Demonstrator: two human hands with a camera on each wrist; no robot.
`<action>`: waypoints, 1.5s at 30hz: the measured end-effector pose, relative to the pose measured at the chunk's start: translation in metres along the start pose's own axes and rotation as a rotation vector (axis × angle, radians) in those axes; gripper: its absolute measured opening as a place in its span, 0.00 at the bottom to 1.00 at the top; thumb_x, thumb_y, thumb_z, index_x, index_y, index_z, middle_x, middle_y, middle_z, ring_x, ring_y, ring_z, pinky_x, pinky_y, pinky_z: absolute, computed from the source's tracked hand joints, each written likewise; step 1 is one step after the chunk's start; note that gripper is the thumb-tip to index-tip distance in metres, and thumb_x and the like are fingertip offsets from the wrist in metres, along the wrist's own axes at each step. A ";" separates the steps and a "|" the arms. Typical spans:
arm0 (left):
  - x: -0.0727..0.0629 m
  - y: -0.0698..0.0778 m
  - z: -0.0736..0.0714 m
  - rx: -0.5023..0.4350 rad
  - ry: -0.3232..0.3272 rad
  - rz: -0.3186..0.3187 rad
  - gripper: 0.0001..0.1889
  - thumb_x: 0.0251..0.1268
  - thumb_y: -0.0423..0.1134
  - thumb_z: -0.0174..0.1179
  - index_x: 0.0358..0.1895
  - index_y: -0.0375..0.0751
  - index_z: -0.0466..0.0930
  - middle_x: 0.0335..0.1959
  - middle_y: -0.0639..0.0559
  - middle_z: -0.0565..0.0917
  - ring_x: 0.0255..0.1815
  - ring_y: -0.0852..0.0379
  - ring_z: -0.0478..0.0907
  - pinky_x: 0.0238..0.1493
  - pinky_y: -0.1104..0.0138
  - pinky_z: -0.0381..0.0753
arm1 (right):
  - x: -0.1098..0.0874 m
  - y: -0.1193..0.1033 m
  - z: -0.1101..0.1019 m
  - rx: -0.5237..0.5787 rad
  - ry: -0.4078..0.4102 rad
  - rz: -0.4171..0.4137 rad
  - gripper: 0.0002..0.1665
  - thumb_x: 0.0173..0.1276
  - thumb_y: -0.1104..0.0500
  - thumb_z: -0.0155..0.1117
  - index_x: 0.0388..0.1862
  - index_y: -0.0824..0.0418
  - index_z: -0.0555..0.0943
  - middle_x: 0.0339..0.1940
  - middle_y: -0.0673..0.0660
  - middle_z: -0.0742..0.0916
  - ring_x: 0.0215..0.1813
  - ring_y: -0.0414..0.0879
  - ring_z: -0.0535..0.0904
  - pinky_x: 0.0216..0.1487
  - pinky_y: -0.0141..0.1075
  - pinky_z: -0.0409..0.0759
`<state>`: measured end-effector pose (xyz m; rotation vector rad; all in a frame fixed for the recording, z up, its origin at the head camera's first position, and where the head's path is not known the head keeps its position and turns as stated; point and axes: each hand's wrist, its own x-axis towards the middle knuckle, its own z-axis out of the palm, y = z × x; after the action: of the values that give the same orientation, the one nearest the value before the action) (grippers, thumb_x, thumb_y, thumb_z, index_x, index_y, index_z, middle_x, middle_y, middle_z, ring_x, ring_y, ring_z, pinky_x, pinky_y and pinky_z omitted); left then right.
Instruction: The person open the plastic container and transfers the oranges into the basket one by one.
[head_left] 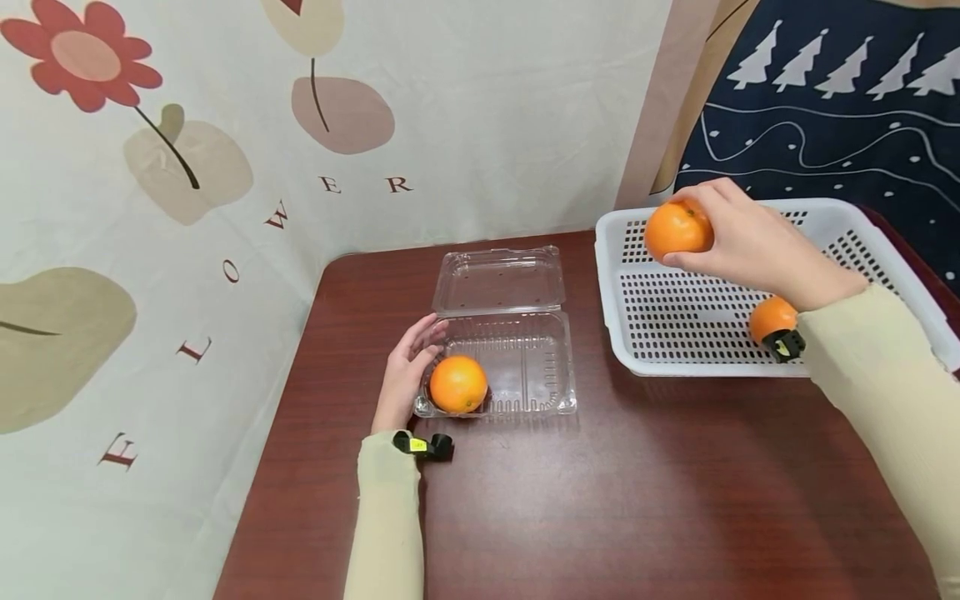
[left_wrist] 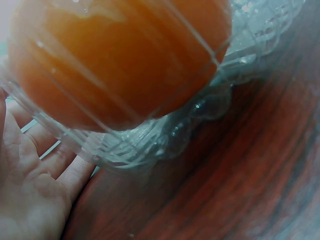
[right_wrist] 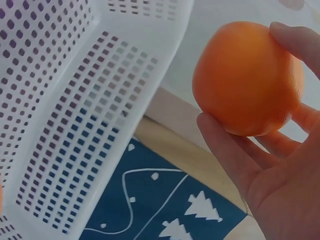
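Note:
My right hand [head_left: 738,233] grips an orange [head_left: 677,231] above the white basket, thumb on one side and fingers on the other; the right wrist view shows the same orange [right_wrist: 245,80] clear of the basket wall. Inside the basket [head_left: 675,317] another orange [head_left: 772,319] lies near my right wrist, partly covered by the wrist camera. On the table, a clear plastic clamshell box [head_left: 525,358] has its lid folded back, with one orange [head_left: 458,384] in its left front corner. At the box's left wall rests my left hand [head_left: 408,367], fingers fairly straight and spread along the side.
The dark red-brown table [head_left: 600,500] runs up to a pale wall covering [head_left: 480,125] with flower prints. The lid [head_left: 498,279] lies behind the box. Behind the basket hangs dark blue cloth [head_left: 825,125] with white trees.

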<state>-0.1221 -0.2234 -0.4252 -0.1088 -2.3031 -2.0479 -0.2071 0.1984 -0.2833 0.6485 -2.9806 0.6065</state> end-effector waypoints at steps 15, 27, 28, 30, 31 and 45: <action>0.004 -0.011 -0.004 0.001 0.001 0.004 0.24 0.64 0.28 0.47 0.64 0.45 0.63 0.58 0.47 0.72 0.60 0.54 0.66 0.58 0.64 0.66 | 0.009 0.022 0.004 0.097 -0.053 0.103 0.53 0.51 0.35 0.61 0.66 0.62 0.55 0.55 0.66 0.67 0.47 0.60 0.65 0.45 0.57 0.69; 0.005 -0.010 -0.003 -0.007 0.002 0.009 0.24 0.64 0.28 0.47 0.63 0.45 0.63 0.58 0.45 0.71 0.60 0.52 0.65 0.57 0.65 0.67 | 0.013 0.035 0.009 0.147 -0.062 0.164 0.55 0.51 0.34 0.61 0.69 0.61 0.51 0.58 0.68 0.64 0.49 0.63 0.63 0.47 0.59 0.66; 0.005 -0.008 -0.003 -0.007 0.001 0.012 0.24 0.64 0.27 0.46 0.64 0.43 0.62 0.58 0.43 0.71 0.60 0.51 0.65 0.57 0.65 0.67 | 0.013 0.036 0.009 0.154 -0.061 0.168 0.55 0.51 0.35 0.60 0.69 0.60 0.51 0.59 0.68 0.63 0.50 0.63 0.63 0.47 0.59 0.66; 0.003 -0.002 -0.001 -0.012 0.001 0.013 0.24 0.64 0.27 0.46 0.64 0.41 0.62 0.59 0.41 0.70 0.61 0.49 0.64 0.57 0.66 0.67 | 0.013 0.037 0.009 0.162 -0.057 0.170 0.54 0.52 0.35 0.60 0.69 0.59 0.51 0.60 0.69 0.62 0.51 0.64 0.62 0.48 0.60 0.65; 0.003 -0.001 -0.001 -0.011 0.001 0.014 0.24 0.64 0.26 0.46 0.64 0.40 0.62 0.59 0.40 0.70 0.61 0.48 0.64 0.57 0.66 0.67 | 0.013 0.037 0.010 0.162 -0.056 0.172 0.54 0.52 0.35 0.60 0.70 0.59 0.50 0.61 0.69 0.61 0.51 0.64 0.61 0.48 0.60 0.65; 0.009 -0.022 -0.006 0.003 0.010 0.024 0.23 0.64 0.29 0.47 0.63 0.49 0.64 0.57 0.49 0.73 0.59 0.55 0.67 0.57 0.66 0.68 | 0.012 0.049 0.016 0.212 -0.058 0.246 0.54 0.55 0.36 0.57 0.71 0.57 0.44 0.61 0.72 0.56 0.50 0.67 0.59 0.48 0.62 0.64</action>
<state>-0.1330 -0.2316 -0.4458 -0.1260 -2.2873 -2.0292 -0.2374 0.2283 -0.3144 0.3113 -3.1020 0.9437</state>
